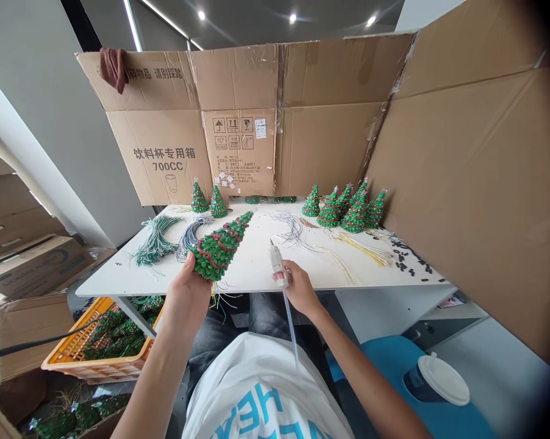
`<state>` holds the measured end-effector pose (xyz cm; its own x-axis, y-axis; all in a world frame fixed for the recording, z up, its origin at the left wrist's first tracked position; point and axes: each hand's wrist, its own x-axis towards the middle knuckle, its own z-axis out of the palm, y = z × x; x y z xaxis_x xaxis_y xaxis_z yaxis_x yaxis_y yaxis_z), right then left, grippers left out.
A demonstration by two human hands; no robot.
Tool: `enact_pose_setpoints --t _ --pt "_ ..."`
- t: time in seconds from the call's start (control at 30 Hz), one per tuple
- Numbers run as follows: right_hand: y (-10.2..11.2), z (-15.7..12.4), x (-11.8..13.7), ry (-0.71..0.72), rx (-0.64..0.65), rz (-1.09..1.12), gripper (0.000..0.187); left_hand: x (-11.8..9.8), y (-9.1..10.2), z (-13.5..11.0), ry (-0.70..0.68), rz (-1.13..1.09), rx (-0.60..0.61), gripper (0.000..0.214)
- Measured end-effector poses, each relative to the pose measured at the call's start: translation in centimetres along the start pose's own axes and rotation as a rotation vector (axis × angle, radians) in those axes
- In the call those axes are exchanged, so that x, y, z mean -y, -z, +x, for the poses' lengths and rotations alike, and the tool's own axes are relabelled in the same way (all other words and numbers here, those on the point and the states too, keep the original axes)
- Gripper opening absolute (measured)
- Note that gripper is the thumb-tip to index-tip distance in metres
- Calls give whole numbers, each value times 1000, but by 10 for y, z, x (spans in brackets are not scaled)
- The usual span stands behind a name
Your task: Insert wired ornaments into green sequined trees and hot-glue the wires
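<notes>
Green beaded cone tree with red garland (220,244): tilted over the white table (257,265) at its near edge, base gripped by our left hand (186,299). White glue gun (277,265): our right hand (300,289) closed round it. We judge it best to steady the tree and dab sparingly.

small trees (218,202) on table: 2 left, 5 right (cluster overlaps, count approximate). large tree (217,247): 1. glue gun (277,263): 1. wire bundles (156,241): 4. orange basket (74,347): 1. lidded cup (437,381): 1.

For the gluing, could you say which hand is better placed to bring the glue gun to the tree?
Probably the right hand: it grips the glue gun; the left hand holds the tree.
</notes>
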<state>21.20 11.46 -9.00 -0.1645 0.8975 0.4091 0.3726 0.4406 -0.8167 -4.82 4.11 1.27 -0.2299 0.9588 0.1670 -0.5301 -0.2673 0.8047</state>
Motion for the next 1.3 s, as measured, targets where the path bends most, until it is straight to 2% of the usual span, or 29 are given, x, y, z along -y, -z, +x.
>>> enact_pose_setpoints --t 0.37,0.53,0.7,1.07,1.2,1.3 --pt "-3 7 -26 -59 -75 -139 33 -4 -16 -15 7 -104 57 35" --pt "1 12 -32 -29 -79 -177 38 -5 -19 -22 19 -75 92 41" --pt "-2 11 -35 -12 -100 -266 38 -4 -20 -26 87 -133 84 37" --pt "-12 4 -22 154 -36 -470 33 -3 -30 -31 172 -294 41 31" --pt "-8 4 -14 203 -101 -437 30 -1 -32 -33 183 -285 35 31" --pt "2 3 5 235 -235 -365 23 2 -33 -34 180 -264 61 30"
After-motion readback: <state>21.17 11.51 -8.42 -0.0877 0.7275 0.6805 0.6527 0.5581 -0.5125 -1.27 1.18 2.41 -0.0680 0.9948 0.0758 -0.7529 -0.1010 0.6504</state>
